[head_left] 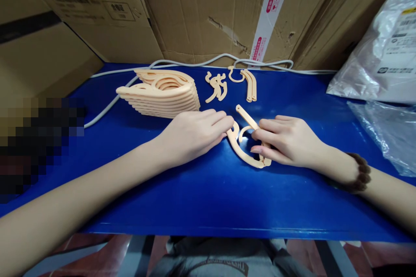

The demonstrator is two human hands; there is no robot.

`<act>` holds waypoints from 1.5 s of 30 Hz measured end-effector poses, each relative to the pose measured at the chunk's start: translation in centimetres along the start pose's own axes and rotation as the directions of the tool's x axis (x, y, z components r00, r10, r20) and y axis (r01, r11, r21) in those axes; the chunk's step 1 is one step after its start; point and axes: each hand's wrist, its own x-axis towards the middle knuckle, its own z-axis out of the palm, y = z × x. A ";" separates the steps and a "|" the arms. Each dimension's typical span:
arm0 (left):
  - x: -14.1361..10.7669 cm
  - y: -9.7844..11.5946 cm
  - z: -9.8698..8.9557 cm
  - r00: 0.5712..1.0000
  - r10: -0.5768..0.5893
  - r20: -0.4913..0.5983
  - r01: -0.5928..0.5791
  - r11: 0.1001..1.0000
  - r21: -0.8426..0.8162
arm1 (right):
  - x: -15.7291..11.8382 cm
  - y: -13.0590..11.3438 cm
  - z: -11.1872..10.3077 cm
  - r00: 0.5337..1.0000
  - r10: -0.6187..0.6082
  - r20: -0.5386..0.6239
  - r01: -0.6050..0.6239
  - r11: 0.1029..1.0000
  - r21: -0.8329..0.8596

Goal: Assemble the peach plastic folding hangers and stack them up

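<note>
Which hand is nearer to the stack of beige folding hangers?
Left. The left hand is just in front of the stack of beige folding hangers, by its right end; the right hand is farther right, at a separate hanger.

Brown, bobbly band (361,172) round right wrist (339,163); grey garment (198,253), dark curved lettering (238,265); forearms (120,188) bare.

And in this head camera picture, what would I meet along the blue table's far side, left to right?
Stack of beige frames → cluster of small curved pieces → thin hook → curved strips → plastic-wrapped package.
</note>
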 end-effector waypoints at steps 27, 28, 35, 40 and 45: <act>-0.2 0.8 1.0 0.962 -0.208 0.180 0.274 0.767 -0.580 | 0.0 -1.4 0.2 0.979 -0.149 -0.137 0.141 0.988 -0.067; -0.2 0.7 1.0 0.967 -0.190 0.171 0.254 0.785 -0.565 | 0.0 -1.4 0.2 0.984 -0.112 -0.142 0.104 0.993 -0.062; -0.2 0.0 1.1 0.981 -0.169 0.099 0.195 0.895 -0.401 | -0.1 -1.3 0.0 0.995 0.028 -0.097 -0.036 0.996 -0.080; -0.3 -0.3 1.2 0.990 -0.129 0.055 0.139 0.956 -0.257 | -0.1 -1.3 0.4 0.994 0.053 -0.091 -0.067 0.984 -0.168; -0.3 -0.6 0.9 0.998 -0.040 0.037 0.043 0.997 -0.062 | -0.1 -1.3 0.5 0.991 -0.126 -0.046 0.120 0.987 -0.107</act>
